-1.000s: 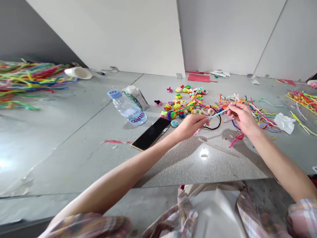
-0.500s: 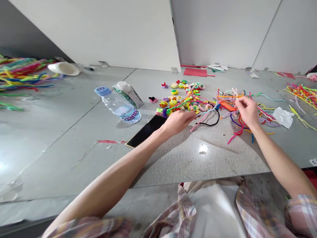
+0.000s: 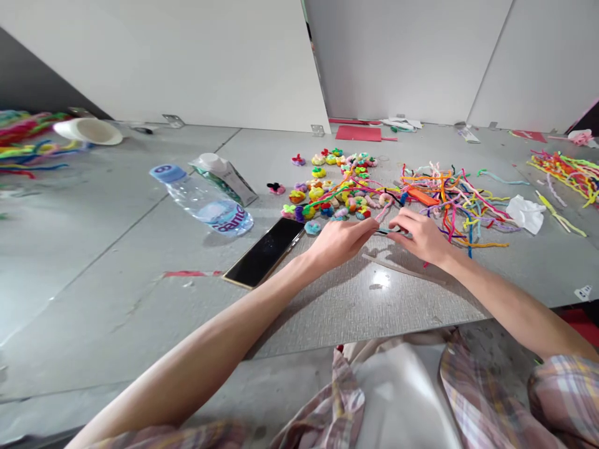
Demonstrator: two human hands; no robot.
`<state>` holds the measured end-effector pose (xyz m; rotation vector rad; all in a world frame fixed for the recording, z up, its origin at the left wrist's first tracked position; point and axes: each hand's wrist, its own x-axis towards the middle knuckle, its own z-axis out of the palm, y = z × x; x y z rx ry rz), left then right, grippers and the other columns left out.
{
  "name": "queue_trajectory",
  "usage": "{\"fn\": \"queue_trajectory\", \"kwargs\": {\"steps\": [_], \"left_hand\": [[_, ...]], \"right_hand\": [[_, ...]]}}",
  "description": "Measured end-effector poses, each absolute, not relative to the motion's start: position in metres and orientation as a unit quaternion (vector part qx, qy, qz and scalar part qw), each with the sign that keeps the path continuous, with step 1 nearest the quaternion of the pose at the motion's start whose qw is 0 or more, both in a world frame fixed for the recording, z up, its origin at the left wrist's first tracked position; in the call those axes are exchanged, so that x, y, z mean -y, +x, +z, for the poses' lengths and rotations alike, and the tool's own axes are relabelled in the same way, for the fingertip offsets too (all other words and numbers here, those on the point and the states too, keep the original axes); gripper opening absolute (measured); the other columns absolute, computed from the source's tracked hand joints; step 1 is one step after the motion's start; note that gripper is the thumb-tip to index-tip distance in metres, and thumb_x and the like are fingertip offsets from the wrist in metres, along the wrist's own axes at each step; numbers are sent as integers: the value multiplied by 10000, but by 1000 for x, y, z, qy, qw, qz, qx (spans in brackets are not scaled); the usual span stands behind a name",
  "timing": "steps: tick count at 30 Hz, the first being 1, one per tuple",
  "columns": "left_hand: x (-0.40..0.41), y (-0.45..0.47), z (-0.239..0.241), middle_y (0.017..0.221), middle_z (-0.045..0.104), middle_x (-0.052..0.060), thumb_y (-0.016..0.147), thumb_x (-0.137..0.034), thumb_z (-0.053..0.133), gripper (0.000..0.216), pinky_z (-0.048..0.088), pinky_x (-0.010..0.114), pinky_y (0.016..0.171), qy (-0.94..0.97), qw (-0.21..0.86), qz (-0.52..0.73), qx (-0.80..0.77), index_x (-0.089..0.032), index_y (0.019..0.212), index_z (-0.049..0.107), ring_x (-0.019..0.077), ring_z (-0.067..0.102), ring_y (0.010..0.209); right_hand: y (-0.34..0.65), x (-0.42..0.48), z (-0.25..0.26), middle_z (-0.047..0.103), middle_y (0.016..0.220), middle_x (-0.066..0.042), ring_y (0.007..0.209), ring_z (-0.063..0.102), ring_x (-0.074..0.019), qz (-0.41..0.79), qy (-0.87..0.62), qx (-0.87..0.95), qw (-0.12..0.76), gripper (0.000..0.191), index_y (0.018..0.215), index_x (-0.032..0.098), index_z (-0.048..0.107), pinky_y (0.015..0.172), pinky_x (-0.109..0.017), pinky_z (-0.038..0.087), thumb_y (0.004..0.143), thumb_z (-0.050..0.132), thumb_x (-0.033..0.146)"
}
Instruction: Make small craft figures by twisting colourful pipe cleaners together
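Pale-blue pipe cleaner [image 3: 384,231] between left hand [image 3: 339,240] and right hand [image 3: 421,236], over the worktop [image 3: 322,318]; snagging the main worry.
Tangle of loose pipe cleaners [image 3: 452,198] just beyond the right hand: stray ends could hook the working strand. Cluster of fuzzy ornaments [image 3: 350,202] beyond the left hand; a quick flick might scatter them. Phone [image 3: 264,254] flat near the left forearm [image 3: 229,337], liable to a nudge if that swings wide. Left grip pinched together on the strand; right thumb and fingers about it, clamped or not I cannot tell. Loose hold there would likely let it slip.
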<state>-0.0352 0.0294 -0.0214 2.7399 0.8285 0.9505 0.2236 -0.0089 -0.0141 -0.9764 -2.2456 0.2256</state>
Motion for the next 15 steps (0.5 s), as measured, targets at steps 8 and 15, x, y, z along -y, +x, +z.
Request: {"fn": "queue_trajectory", "kwargs": {"steps": [8, 15], "left_hand": [[-23, -28, 0, 565, 596, -51, 1070, -330, 462, 192, 386, 184, 435, 763, 456, 322, -327, -226, 917, 513, 93, 477, 419], [-24, -26, -7, 559, 627, -55, 1049, -315, 492, 143, 382, 177, 464, 756, 424, 348, -358, -223, 953, 544, 87, 491, 427]], "right_hand": [[223, 6, -11, 580, 743, 3, 695, 552, -164, 140, -390, 828, 378, 395, 795, 210, 615, 688, -301, 378, 1141, 535, 384], [223, 9, -9, 586, 709, 1, 696, 574, -169, 167, -416, 813, 372, 496, 789, 205, 635, 700, -302, 376, 1137, 504, 532]]}}
